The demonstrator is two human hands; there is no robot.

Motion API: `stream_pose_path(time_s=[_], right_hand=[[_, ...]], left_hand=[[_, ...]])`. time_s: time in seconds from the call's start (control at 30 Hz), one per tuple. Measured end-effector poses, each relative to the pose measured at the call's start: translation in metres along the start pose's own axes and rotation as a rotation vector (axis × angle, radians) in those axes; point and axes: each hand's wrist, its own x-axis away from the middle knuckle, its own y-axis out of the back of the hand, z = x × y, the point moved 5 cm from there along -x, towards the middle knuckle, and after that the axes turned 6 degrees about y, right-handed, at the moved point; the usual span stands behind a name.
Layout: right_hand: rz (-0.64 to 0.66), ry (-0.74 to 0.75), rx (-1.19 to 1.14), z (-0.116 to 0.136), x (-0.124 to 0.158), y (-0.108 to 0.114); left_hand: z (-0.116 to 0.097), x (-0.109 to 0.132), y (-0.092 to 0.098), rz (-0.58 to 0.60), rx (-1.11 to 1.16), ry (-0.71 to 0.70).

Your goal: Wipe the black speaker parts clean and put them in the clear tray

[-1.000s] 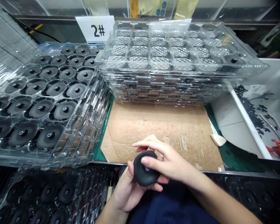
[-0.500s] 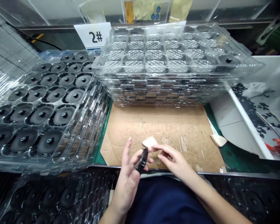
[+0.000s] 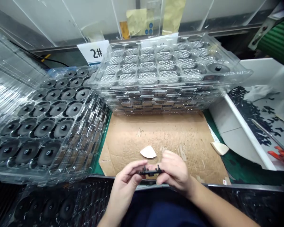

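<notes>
Both my hands are low in the view, just above the front edge of the bench. Between them, a black round part (image 3: pixel 151 171) is seen edge-on, with small pegs standing up along its top. My left hand (image 3: pixel 126 179) pinches its left end, and my right hand (image 3: pixel 174 170) grips its right end. Beyond them, a white curved wedge piece (image 3: pixel 148 152) lies on a cardboard sheet (image 3: pixel 180 135), not touching either hand. A similar white piece (image 3: pixel 219 148) sits at the cardboard's right edge.
Stacked clear trays of black discs (image 3: pixel 44 126) fill the left, and a stack of clear trays with silver mesh discs (image 3: pixel 156 71) stands ahead. A "2#" card (image 3: pixel 93 52) stands behind. At right, a white-walled bin (image 3: pixel 248 126) holds black scraps, with red-handled scissors (image 3: pixel 280 156).
The black part has turned from facing me to edge-on, now held level between both hands. The view has shifted, so the trays sit lower in the frame.
</notes>
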Motion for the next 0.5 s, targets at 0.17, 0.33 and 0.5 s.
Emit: stream_pose_path(time_s=[0.17,0.33,0.5], right_hand=[[-0.078,-0.066,0.003,0.000,-0.002,0.005],[-0.081,-0.102,0.093,-0.002,0.014,0.008],[-0.163,-0.379,-0.288,-0.006,0.021,0.030]], left_hand=[[0.004,-0.004,-0.006,-0.043,0.090,0.037],[0.008,-0.010,-0.029,-0.020,0.321,0.095],[0.000,-0.015,-0.046,0.021,0.403,0.155]])
